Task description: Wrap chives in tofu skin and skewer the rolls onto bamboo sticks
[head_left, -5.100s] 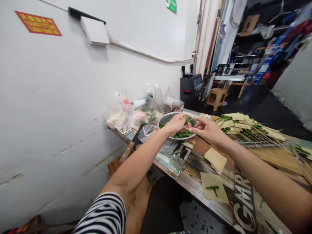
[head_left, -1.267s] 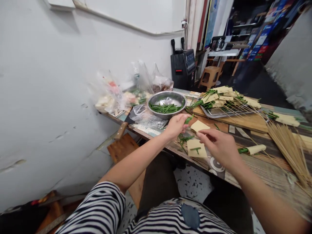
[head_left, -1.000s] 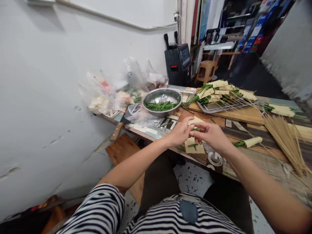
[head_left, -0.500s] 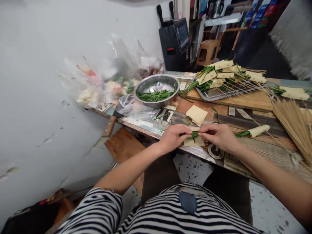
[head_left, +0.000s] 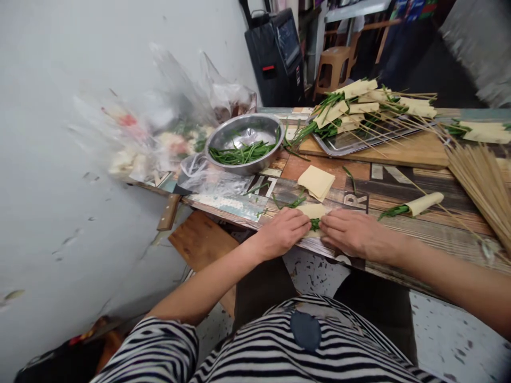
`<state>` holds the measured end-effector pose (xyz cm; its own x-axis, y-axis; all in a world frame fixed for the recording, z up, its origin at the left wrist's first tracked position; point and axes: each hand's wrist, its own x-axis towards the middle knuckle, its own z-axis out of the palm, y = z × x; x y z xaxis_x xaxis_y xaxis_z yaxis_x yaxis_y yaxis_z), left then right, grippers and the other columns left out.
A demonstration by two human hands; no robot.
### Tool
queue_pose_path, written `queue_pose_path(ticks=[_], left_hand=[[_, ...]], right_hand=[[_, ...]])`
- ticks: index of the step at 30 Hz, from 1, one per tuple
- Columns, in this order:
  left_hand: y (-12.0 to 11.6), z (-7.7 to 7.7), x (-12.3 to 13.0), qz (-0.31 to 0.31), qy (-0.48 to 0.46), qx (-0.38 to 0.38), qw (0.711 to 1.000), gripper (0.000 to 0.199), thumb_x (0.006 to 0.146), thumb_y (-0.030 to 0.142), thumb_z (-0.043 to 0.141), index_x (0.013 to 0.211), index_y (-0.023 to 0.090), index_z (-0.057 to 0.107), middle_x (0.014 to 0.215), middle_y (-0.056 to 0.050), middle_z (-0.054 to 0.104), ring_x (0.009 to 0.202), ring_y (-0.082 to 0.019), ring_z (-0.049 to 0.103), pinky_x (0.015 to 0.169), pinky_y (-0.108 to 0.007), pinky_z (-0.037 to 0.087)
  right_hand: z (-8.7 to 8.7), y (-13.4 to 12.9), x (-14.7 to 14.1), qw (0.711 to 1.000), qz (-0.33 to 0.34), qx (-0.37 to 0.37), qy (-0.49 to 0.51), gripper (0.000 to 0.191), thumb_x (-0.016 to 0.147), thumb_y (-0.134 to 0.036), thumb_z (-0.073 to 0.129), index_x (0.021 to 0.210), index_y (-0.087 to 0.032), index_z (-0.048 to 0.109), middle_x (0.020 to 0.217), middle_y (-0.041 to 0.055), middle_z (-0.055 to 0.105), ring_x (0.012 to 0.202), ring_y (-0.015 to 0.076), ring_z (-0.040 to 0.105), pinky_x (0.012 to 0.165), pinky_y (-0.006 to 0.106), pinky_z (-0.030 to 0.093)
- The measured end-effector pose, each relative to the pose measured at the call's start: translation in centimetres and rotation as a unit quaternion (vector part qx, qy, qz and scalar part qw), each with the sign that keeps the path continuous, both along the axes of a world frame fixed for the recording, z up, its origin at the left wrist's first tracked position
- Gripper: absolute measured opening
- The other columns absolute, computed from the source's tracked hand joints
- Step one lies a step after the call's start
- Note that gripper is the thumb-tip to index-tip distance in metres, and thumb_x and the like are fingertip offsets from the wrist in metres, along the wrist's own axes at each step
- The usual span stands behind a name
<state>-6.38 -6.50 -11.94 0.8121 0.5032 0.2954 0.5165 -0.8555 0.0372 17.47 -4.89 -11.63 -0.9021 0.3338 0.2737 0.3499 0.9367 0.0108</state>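
Note:
At the table's near edge a pale yellow tofu sheet [head_left: 311, 210] lies with a small bunch of chives [head_left: 314, 224] across it. My left hand [head_left: 281, 231] has its fingers closed over the left end of the bunch and sheet. On the right end my right hand [head_left: 353, 232] presses likewise, fingers together and bent. Both palms are turned down and hide the ends. Just beyond them sits a short stack of square tofu sheets [head_left: 317, 182]. A rolled sheet [head_left: 425, 203] with chives poking out lies to the right, beside a thin stick.
A steel bowl [head_left: 211, 164] holds more chives. Skewered rolls [head_left: 351, 106] are heaped on a metal tray [head_left: 339, 150] over a wooden board [head_left: 423, 157]. Bamboo skewers [head_left: 479, 186] lie far right. A knife handle [head_left: 169, 211] juts past the left edge near plastic bags [head_left: 159, 133].
Both hands have gone from pinching the chives with fingertips to lying lower, fingers over the bunch and sheet. The view has shifted slightly.

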Motion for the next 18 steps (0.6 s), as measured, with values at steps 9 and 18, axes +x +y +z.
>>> queue_pose_path(ticks=[9,18], left_hand=[[-0.9,1.3,1.1,0.041,0.032,-0.005,0.999,0.035,0.095,0.040,0.046,0.099,0.011,0.064,0.098,-0.011,0.064,0.096,-0.022,0.053,0.083,-0.037,0.039],[-0.3,0.3,1.4,0.120,-0.157,-0.130,0.972,0.019,0.089,0.026,0.057,0.082,0.018,0.072,0.088,-0.006,0.071,0.084,-0.017,0.062,0.079,-0.032,0.044]], right_hand=[[1.1,0.0,-1.4,0.998,-0.025,0.045,-0.037,0.028,0.093,-0.015,0.040,0.081,-0.013,0.065,0.077,0.0095,0.062,0.073,0.0187,0.052,0.069,0.033,0.041],[0.4,-0.2,-1.0,0.991,-0.080,-0.082,0.070,0.032,0.095,-0.029,0.041,0.083,-0.015,0.067,0.080,0.0088,0.062,0.079,0.0178,0.055,0.072,0.030,0.042]])
